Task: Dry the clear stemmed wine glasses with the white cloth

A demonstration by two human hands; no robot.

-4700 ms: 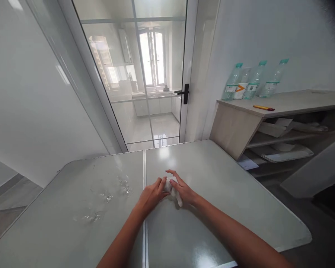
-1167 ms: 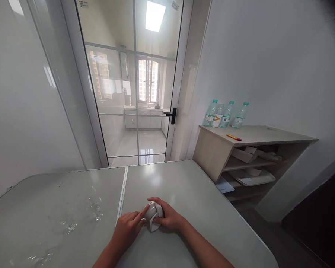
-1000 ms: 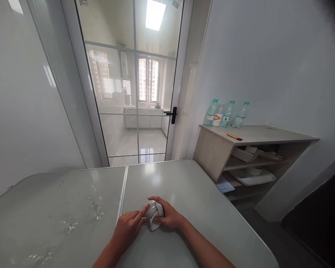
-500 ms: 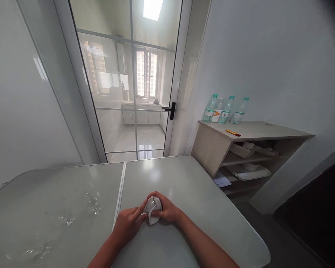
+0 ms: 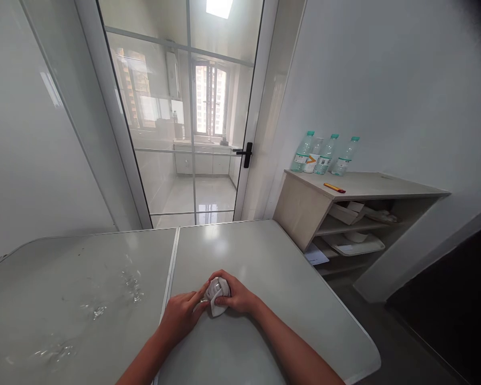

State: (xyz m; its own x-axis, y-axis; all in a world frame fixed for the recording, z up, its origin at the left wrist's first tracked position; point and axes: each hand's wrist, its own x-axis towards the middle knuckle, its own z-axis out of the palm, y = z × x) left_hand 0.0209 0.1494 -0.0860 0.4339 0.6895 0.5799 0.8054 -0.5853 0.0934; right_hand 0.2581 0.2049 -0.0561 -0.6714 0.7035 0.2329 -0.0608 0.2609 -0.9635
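Over the right half of the table (image 5: 240, 251), both hands close around a small, clear, round glass (image 5: 215, 289) partly wrapped in a white cloth (image 5: 219, 309). My left hand (image 5: 184, 311) pinches the glass from its left side, fingers extended along its edge. From the right, my right hand (image 5: 235, 294) curls around the glass with the cloth, its thumb pressing on the cloth in front. The lower part of the glass is hidden by the cloth and fingers.
Several clear, shiny items (image 5: 99, 312), kind hard to make out, lie on the table's left half. A wooden shelf (image 5: 300, 208) at right bears clear bottles (image 5: 323, 158) and a yellow-red stick-like item (image 5: 334, 187). Behind stands a glass door (image 5: 247, 155).
My hands keep nearly the same hold on the glass and cloth, with only a slight shift. The whole view has tilted down a little.
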